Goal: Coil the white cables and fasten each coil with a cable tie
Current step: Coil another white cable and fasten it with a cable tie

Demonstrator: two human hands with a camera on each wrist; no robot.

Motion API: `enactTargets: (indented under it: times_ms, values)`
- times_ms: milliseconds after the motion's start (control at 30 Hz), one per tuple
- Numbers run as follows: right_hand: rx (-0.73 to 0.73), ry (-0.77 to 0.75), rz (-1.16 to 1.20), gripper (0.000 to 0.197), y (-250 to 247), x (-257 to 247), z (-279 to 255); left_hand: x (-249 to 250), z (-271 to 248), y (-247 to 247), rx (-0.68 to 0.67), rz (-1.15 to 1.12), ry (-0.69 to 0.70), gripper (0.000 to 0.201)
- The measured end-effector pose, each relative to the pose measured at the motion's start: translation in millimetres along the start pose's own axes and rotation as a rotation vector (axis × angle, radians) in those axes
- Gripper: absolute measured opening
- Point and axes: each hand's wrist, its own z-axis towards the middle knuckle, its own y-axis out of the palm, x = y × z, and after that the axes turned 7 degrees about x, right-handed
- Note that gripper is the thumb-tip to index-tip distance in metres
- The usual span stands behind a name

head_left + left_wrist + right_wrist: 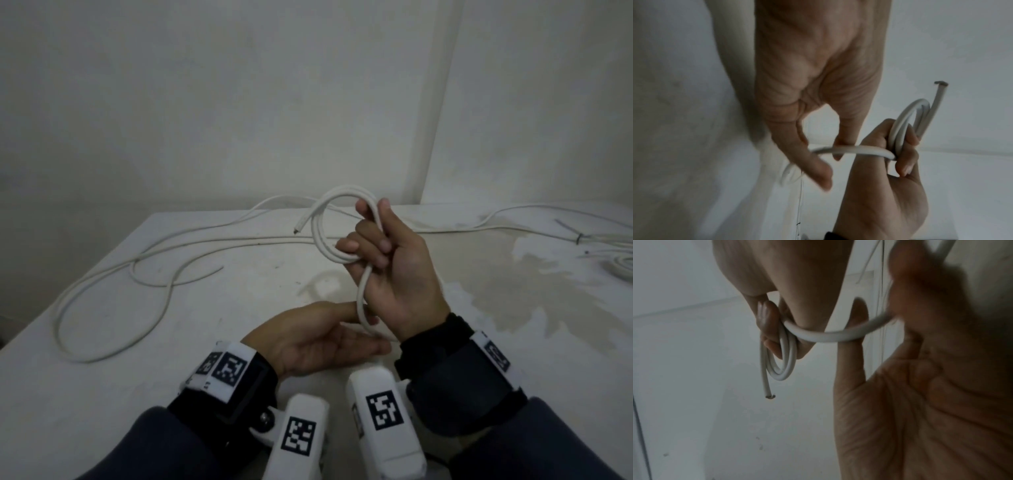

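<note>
Plainly, no brand name or legible writing is seen; only black-and-white square coded markers [230,371] are carried on the white wrist-worn units, and no words can be read from them. No container is shown in any view.

A small coil of white cable [328,230] is held up above the table [178,308] by the right hand [390,274], whose fingers are curled round the gathered turns, with the thumb and a fingertip raised beside the top of the loop. About two turns are counted in the wrist views, and the cut cable end [770,396] is seen hanging free of the coil. From the coil a single strand is led down to the left hand [318,337], which is held palm up with its fingers nearly straight; the strand is pinched lightly between the thumb and forefinger, as the left wrist view shows. The remainder of the cable is laid in loose loops [113,284] across the left part of the table and along its far edge.

At the right edge of the table another white coil [625,265] is partly seen. Beside it a thin dark cable tie [570,229] is laid on the surface. A pale discoloured stain [513,294] is spread over the right side of the tabletop.
</note>
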Motion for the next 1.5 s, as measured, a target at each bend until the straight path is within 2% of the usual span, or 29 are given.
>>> enactTargets:
  times_ms: [67, 167, 300, 433, 633, 833, 967, 1100, 1200, 1367, 1500]
  values:
    - [0.005, -0.017, -0.014, 0.03, -1, -4, 0, 3, 0, 1, 0.06, -0.155, 0.065, 0.011]
    - [0.038, -0.05, -0.066, 0.032, -5, -9, 2, 10, 2, -4, 0.199, -0.331, 0.363, 0.009]
    - [0.112, -0.052, -0.113, 0.033, -14, -8, 6, 20, -3, -17, 0.29, -0.295, 0.716, 0.014]
    - [0.179, -0.038, -0.163, 0.031, -22, 1, 9, 20, -6, -19, 0.337, -0.222, 0.904, 0.028]
    - [0.221, 0.077, -0.19, 0.034, -29, 9, 13, 19, -7, -19, 0.312, -0.173, 0.894, 0.032]
    - [0.273, 0.11, -0.185, 0.033, -34, 12, 15, 20, -7, -26, 0.161, -0.113, 0.812, 0.034]
    - [0.248, 0.142, -0.223, 0.028, -37, 14, 15, 20, -5, -29, 0.086, -0.101, 0.755, 0.032]
    - [0.282, 0.169, -0.223, 0.031, -35, 15, 14, 20, -3, -28, 0.011, -0.189, 0.736, 0.032]
    - [0.269, 0.183, -0.171, 0.019, -32, 15, 12, 20, 0, -29, -0.035, -0.273, 0.727, 0.035]
    - [0.224, 0.137, -0.22, 0.02, -33, 15, 12, 18, 2, -27, -0.007, -0.274, 0.739, 0.028]
    - [0.196, 0.174, -0.202, 0.02, -38, 18, 14, 20, 4, -27, 0.052, -0.242, 0.758, 0.031]
